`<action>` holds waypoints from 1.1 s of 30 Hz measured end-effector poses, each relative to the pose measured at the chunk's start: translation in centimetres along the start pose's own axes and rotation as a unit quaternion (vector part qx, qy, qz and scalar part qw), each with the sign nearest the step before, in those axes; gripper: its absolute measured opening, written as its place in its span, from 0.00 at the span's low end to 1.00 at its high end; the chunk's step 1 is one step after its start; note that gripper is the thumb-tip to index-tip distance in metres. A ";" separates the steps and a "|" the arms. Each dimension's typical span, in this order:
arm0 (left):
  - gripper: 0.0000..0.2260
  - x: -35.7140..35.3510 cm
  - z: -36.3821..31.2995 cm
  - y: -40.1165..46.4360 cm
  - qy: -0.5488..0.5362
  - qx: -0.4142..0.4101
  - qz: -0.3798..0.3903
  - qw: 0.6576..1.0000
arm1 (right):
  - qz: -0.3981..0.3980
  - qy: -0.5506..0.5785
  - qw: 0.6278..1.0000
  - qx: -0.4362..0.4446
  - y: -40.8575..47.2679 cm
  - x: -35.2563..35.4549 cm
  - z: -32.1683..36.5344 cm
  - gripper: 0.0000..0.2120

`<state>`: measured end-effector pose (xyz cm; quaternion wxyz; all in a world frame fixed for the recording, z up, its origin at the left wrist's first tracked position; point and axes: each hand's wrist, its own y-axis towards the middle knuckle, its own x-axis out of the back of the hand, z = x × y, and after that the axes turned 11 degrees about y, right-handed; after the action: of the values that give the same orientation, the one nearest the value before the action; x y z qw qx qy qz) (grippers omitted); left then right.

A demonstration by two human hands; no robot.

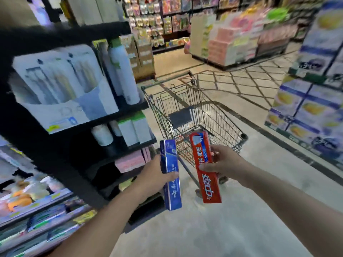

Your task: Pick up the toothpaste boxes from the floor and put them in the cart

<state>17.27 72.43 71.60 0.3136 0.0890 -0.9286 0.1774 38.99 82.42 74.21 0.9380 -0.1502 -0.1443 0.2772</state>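
Observation:
My left hand (152, 178) grips a blue toothpaste box (170, 190) around its middle, the box standing nearly upright. My right hand (225, 162) grips a red toothpaste box (209, 188) with white characters, also held lengthwise. Both boxes hover just in front of the near end of a wire shopping cart (219, 115), above the floor. The cart's basket looks empty apart from a dark folded flap (181, 117) at its near end.
A black shelf unit (74, 127) with toothbrush packs, bottles and boxes stands close on the left. Stacked blue-and-white cartons (311, 112) rise on the right. A pink display (232, 47) sits beyond the cart. Pale tiled floor (222, 229) lies below.

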 end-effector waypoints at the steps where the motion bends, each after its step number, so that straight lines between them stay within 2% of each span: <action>1: 0.20 -0.8 -0.8 1.3 0.001 -0.002 0.007 1.000 | -0.007 0.001 1.000 -0.004 0.9 1.1 -0.1 0.23; 8: 0.22 -3.4 -3.8 12.3 0.006 -0.001 0.055 0.998 | -0.040 0.016 0.999 -0.033 9.9 6.0 -0.9 0.24; 14: 0.20 -2.6 -5.7 23.4 0.037 -0.023 0.060 0.997 | -0.064 0.018 0.996 -0.055 19.9 9.7 0.9 0.20; 22: 0.21 -2.6 -7.8 35.7 0.024 0.008 0.100 0.995 | -0.093 0.038 0.990 -0.103 30.6 13.9 2.2 0.20; 27: 0.21 -3.6 -7.7 40.4 0.005 0.038 0.107 0.994 | -0.071 0.019 0.989 -0.131 36.1 15.6 1.9 0.15; 33: 0.15 -5.9 -6.2 44.1 0.020 0.115 0.093 0.989 | -0.006 -0.017 0.986 -0.166 43.6 17.2 -0.7 0.13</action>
<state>13.10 115.80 60.52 0.3024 0.0344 -0.8997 0.3130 32.31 126.93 60.96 0.8993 -0.2979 -0.2052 0.2460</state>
